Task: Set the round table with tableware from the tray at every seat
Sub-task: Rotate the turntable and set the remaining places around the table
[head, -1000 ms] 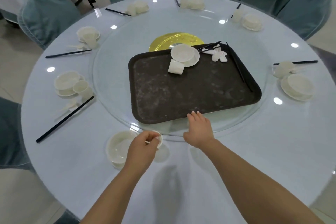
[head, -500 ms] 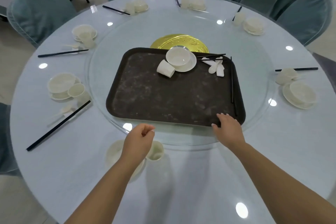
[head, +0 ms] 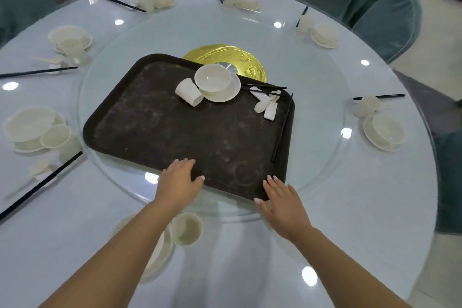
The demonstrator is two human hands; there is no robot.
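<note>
My left hand has come off the cup at the near seat and is now lying on the near edge of the tray, fingers straight over the rim and thumb along it, nothing pinched. My right hand is pressing flat against the tray's near right corner, fingers straight and slightly spread. The tray, turned since the earlier frame, is sitting skewed on the glass turntable. Toward its far edge a bowl is resting on a saucer, with a tipped cup touching them; spoons and chopsticks are lying along its right edge. The placed cup is standing by the round table's near edge.
</note>
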